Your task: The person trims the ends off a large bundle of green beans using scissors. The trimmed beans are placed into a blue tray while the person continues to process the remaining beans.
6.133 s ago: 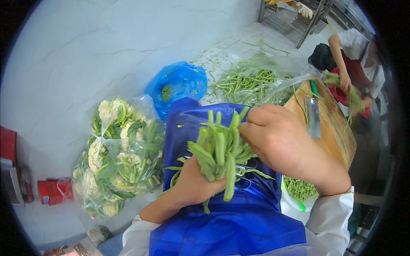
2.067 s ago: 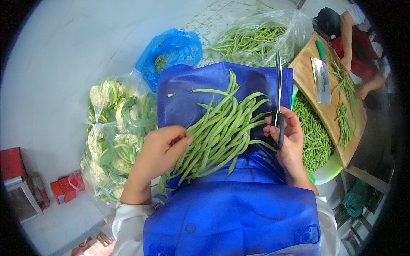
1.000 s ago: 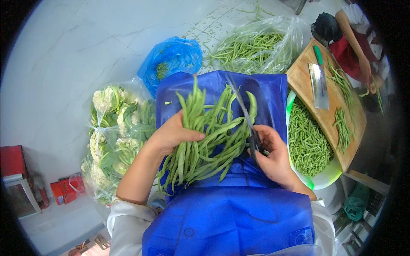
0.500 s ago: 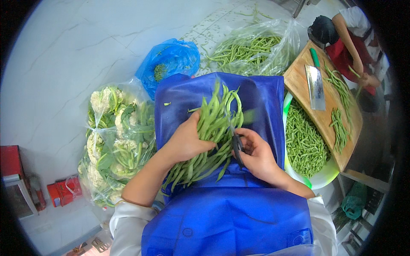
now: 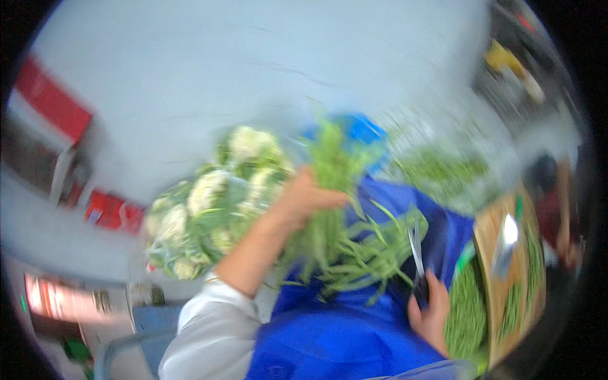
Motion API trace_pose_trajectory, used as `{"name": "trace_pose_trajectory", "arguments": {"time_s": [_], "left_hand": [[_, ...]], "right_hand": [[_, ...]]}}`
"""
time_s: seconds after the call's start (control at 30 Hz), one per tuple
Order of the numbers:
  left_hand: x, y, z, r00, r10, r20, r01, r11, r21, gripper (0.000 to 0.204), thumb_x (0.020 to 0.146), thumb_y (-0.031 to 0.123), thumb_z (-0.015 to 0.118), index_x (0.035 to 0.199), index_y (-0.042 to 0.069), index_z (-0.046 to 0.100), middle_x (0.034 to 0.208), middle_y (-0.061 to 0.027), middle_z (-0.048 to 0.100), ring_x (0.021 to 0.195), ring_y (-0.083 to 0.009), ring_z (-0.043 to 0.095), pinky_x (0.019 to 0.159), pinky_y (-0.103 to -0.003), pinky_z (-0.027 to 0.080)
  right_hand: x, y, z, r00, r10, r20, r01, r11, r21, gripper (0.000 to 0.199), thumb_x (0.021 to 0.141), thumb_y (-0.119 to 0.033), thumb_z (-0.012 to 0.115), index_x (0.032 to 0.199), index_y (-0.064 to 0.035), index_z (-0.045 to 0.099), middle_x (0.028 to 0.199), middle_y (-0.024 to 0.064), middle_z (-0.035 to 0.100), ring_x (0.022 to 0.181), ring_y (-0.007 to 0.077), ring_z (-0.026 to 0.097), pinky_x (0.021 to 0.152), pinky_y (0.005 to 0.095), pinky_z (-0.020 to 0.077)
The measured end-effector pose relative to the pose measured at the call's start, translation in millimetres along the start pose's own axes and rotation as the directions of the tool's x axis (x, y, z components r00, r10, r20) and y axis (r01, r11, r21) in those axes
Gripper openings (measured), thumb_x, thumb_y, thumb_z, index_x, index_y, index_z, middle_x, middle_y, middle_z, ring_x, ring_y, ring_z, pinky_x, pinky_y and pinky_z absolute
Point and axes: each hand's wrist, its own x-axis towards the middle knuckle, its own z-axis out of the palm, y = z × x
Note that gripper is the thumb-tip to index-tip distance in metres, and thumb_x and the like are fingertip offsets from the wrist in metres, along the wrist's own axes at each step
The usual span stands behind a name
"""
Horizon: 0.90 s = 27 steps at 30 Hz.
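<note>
My left hand (image 5: 308, 197) is closed round a bunch of green beans (image 5: 326, 234), lifted toward the far side of my lap and smeared by motion. Loose green beans (image 5: 364, 259) lie below and right of it on my blue apron (image 5: 316, 342). On the right, my right hand (image 5: 432, 313) grips a pair of scissors (image 5: 416, 247) by its black handles, with the metal blades pointing away from me. Behind the raised bunch is a blue plastic bag (image 5: 362, 126), partly hidden by it.
Bagged cauliflowers (image 5: 212, 196) stand at left. A clear bag of beans (image 5: 443, 168) lies far right. Nearer, a wooden board (image 5: 497, 247) with a cleaver (image 5: 505, 244) rests over a tub of cut beans (image 5: 465, 310). Another person's arm (image 5: 563, 202) shows beyond it. A red box (image 5: 114, 211) is far left.
The view has swung left and blurred. My left hand has lifted part of the beans away from the lap, leaving others there. The scissors have come away from the bunch, to the right.
</note>
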Motion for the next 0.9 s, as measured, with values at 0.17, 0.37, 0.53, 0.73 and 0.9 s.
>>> {"name": "trace_pose_trajectory", "arguments": {"time_s": [0.17, 0.37, 0.53, 0.73, 0.9], "left_hand": [[26, -35, 31, 0.970, 0.191, -0.149, -0.084, 0.842, 0.533, 0.076, 0.064, 0.009, 0.078, 0.130, -0.009, 0.044, 0.111, -0.0213, 0.060, 0.098, -0.0297, 0.061, 0.088, -0.039, 0.050], [-20, -23, 10, 0.945, 0.304, -0.121, -0.277, 0.940, 0.201, 0.069, 0.070, 0.011, 0.076, 0.130, -0.001, 0.046, 0.109, -0.0128, 0.058, 0.097, -0.0200, 0.054, 0.086, -0.034, 0.045], [-91, 50, -18, 0.753, 0.559, -0.347, -0.483, 0.828, 0.286, 0.067, 0.073, 0.019, 0.078, 0.130, 0.001, 0.047, 0.119, -0.0146, 0.057, 0.111, -0.0232, 0.055, 0.099, -0.039, 0.043], [-109, 116, -9, 0.719, 0.645, -0.260, -0.693, 0.691, -0.203, 0.035, 0.077, 0.004, 0.070, 0.110, 0.003, 0.056, 0.093, -0.0040, 0.059, 0.082, -0.0119, 0.057, 0.072, -0.028, 0.049], [-29, 38, 62, 0.942, 0.335, -0.012, -0.309, 0.852, -0.423, 0.024, 0.079, 0.006, 0.069, 0.100, 0.002, 0.059, 0.085, -0.0047, 0.061, 0.074, -0.0150, 0.060, 0.065, -0.031, 0.051]], "right_hand": [[49, 7, 15, 0.944, -0.228, 0.236, 0.227, 0.973, 0.033, 0.048, 0.079, -0.017, 0.064, 0.124, -0.0059, 0.056, 0.099, 0.0207, 0.062, 0.091, 0.0369, 0.060, 0.080, 0.0445, 0.0477], [44, 9, 22, 0.896, -0.149, 0.419, 0.242, 0.954, -0.178, 0.042, 0.084, -0.031, 0.063, 0.119, -0.0082, 0.059, 0.091, 0.0199, 0.062, 0.082, 0.0388, 0.061, 0.072, 0.0488, 0.0481], [38, 0, 23, 0.864, -0.089, 0.495, 0.215, 0.955, -0.203, 0.047, 0.087, -0.041, 0.058, 0.123, -0.0110, 0.055, 0.094, 0.0214, 0.060, 0.089, 0.0419, 0.058, 0.072, 0.0518, 0.0470], [28, -3, 18, 0.919, -0.200, 0.340, 0.310, 0.899, -0.309, 0.048, 0.083, -0.034, 0.062, 0.123, -0.0098, 0.057, 0.091, 0.0214, 0.057, 0.085, 0.0426, 0.054, 0.075, 0.0512, 0.0450], [51, 26, -8, 0.931, -0.363, 0.035, 0.363, 0.932, 0.025, 0.041, 0.083, 0.000, 0.060, 0.123, -0.0003, 0.055, 0.100, 0.0126, 0.061, 0.093, 0.0283, 0.058, 0.084, 0.0375, 0.0462]]}}
